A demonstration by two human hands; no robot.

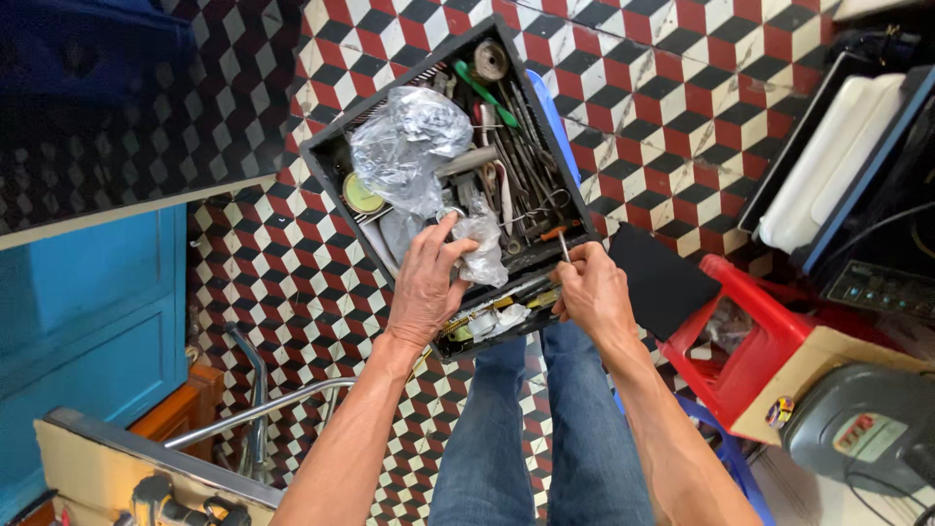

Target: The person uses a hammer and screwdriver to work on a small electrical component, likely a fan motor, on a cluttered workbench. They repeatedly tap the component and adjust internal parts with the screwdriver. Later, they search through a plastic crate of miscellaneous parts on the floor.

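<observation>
Nearest in the view are the person's legs in blue jeans (541, 438), and the two forearms reach away from them toward a black tool tray (321, 161) that rests over the knees.

The right hand (592, 292) is at the near right edge of the tray. It is closed around a thin metal tool (564, 246), gripped between thumb and fingers. The tool stands almost upright, with its long axis pointing away from the person and its free end rising above the fingers toward the middle of the tray. What kind of tool it is, I cannot tell, because only a short part shows.

The left hand (427, 287) lies to the left of the right hand, on the near part of the tray. Its fingers are curled and press on a small crumpled plastic bag (482, 244), which is between the two hands and touches the left fingertips. So the small bag is just beyond and to the right of the left hand, and this hand is nearer to it than the right one.

Farther in the tray a bigger clear plastic bag (409, 146) lies on the left side, and long metal tools (516, 166) lie on the right side, their long axes running from near to far. A green-handled tool (482, 90) is at the far end.

Around the tray is a floor of red, black and white tiles (682, 88), and a red plastic stool (750, 341) stands at the right.
</observation>
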